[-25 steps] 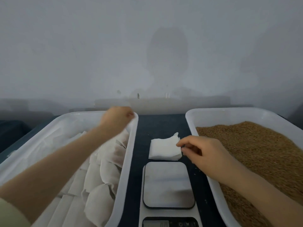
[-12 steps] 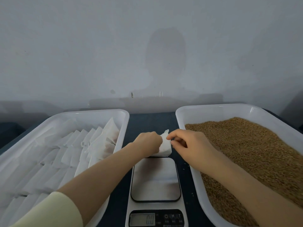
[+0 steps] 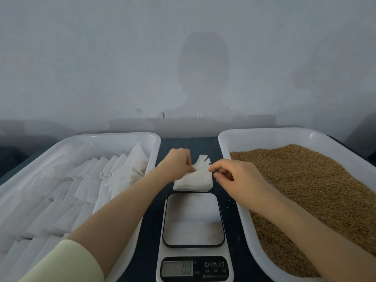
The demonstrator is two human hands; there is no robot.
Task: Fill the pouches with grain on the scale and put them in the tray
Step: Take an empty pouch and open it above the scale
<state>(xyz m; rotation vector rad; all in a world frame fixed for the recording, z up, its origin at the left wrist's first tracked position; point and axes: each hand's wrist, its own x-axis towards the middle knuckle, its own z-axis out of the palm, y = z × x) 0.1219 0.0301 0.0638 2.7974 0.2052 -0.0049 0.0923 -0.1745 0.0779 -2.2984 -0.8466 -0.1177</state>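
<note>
Two hands over the gap between the trays, both at the pouch. The pouch is the top piece of a small white stack lying on the dark worktop, just beyond the scale and not on it.

Left hand: fingers curled, pinching the pouch's left upper edge and lifting it off the stack. Pale yellow sleeve on that arm, which crosses the left tray's near corner.

Right hand: fingers curled, thumb and index tips at the pouch's right edge near its string. Cannot tell whether they actually clamp it or only touch.

Pouch mouth end is raised and tilted; the lower end rests on the stack.

Scale platform bare. Display looks like zeros, digits too soft to be sure.

Left tray: white, holds rows of white pouches overlapped like shingles, some with drawstrings showing. Cannot tell which are filled.

Right tray: white, heaped with brown grain; right forearm lies over its near-left rim.

A few stray grains on the worktop between scale and right tray.

Grey wall behind, with darker patches.
</note>
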